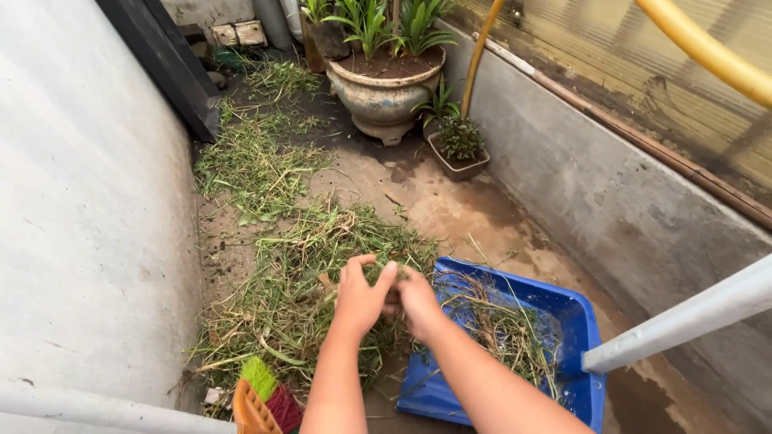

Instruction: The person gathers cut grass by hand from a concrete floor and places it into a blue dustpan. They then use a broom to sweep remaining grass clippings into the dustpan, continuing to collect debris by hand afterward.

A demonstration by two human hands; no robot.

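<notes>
**Hands on the cuttings**

Both hands close on grass cuttings: I see my left hand and right hand touching, fingers curled into one clump beside one blue dustpan; strands run every way; three potted plants behind.

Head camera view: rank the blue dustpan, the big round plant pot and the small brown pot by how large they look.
1. Blue dustpan, though it lies nearest the camera, so that is unsure.
2. Big round plant pot.
3. Small brown pot.
</notes>
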